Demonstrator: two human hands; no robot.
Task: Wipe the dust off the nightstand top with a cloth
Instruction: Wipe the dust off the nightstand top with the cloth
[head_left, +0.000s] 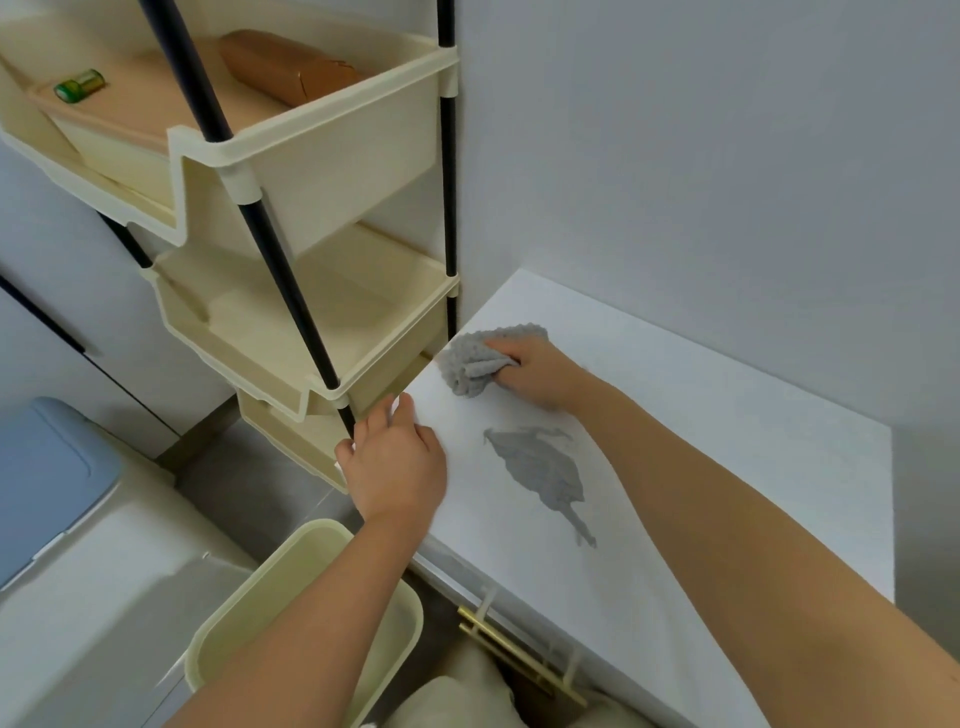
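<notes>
The white nightstand top fills the right half of the head view, set against a grey wall. My right hand is shut on a bunched grey cloth and presses it on the top near its far left corner. A grey smear of dust lies in the middle of the top, just in front of that hand. My left hand rests on the left edge of the nightstand, fingers curled over the edge, holding nothing.
A cream tiered shelf rack on black poles stands tight against the nightstand's left side. A cream bin sits on the floor below my left forearm. A gold drawer handle shows on the nightstand front. A blue-lidded box is at far left.
</notes>
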